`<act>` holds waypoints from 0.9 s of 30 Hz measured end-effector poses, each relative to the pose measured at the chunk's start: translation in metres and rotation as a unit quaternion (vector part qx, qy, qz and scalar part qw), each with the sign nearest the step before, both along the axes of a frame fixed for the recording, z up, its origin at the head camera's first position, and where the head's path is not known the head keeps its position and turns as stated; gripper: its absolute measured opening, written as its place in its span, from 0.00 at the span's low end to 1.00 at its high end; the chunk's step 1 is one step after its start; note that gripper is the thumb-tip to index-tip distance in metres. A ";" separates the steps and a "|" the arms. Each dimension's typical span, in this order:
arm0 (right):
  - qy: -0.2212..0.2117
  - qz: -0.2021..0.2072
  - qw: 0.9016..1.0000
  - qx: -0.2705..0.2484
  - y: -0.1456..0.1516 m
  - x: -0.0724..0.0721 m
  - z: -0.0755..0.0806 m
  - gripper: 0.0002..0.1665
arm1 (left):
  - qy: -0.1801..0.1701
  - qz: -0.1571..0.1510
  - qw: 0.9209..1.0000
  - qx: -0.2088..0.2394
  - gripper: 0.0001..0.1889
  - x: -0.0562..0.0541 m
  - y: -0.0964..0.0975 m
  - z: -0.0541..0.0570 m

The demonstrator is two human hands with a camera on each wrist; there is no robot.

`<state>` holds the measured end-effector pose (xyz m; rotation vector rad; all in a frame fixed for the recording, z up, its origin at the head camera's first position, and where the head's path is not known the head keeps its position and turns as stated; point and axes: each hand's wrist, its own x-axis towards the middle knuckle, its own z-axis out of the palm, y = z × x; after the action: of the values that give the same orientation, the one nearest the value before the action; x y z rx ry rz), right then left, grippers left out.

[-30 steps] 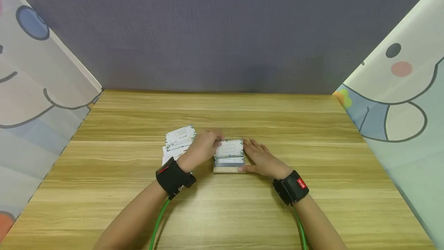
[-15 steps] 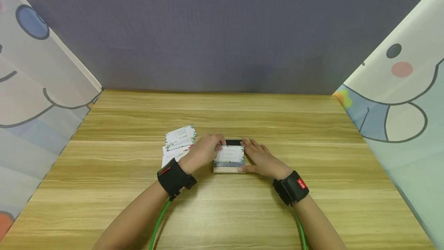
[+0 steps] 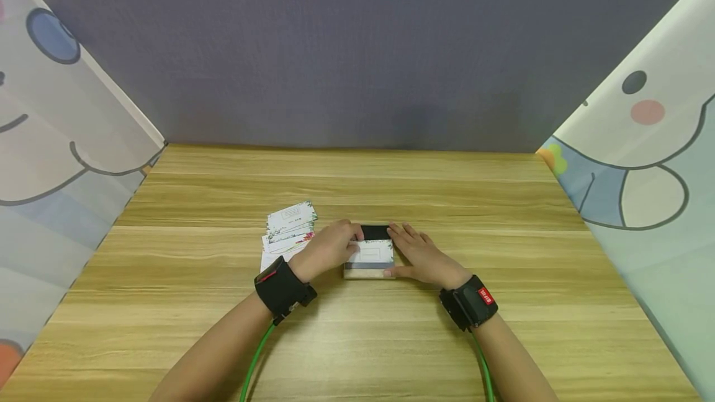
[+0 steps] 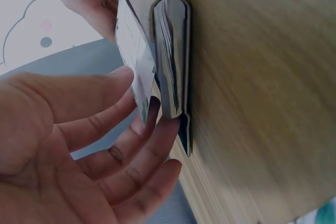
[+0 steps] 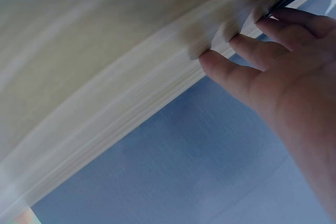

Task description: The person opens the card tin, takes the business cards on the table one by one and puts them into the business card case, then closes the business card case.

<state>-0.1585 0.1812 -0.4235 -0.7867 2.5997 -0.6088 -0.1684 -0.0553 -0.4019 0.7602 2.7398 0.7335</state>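
Note:
A white business card with leafy printed edges lies over a card holder that has a black inside and a tan front strip. My left hand pinches the card at its left end; in the left wrist view the thumb presses the face of the card, with fingers behind it. Stacked card edges show inside the side of the holder. My right hand rests along the holder's right side, its fingers stretched out and spread and its thumb on the front corner. In the right wrist view the fingertips touch the tabletop.
Several loose printed cards lie overlapped on the wooden table, left of the holder and partly hidden by the left hand. A grey panel stands behind the table. A green cable trails from each wristband.
The left hand has drawn the card toward the tan front strip, uncovering the holder's black back part and covering the card below it. The right hand has stayed in place.

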 end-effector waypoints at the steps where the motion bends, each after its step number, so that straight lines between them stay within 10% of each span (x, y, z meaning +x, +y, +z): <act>1: 0.000 0.000 1.000 -0.001 0.000 0.000 0.000 0.54 | -0.003 0.000 1.000 -0.003 0.08 0.000 0.000 0.000; 27: 0.002 0.000 1.000 0.004 0.000 0.001 0.001 0.53 | -0.013 -0.043 0.999 -0.010 0.10 0.002 0.000 -0.001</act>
<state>-0.1579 0.1810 -0.4230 -0.7860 2.6052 -0.5972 -0.1663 -0.0550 -0.4033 0.8510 2.6684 0.6937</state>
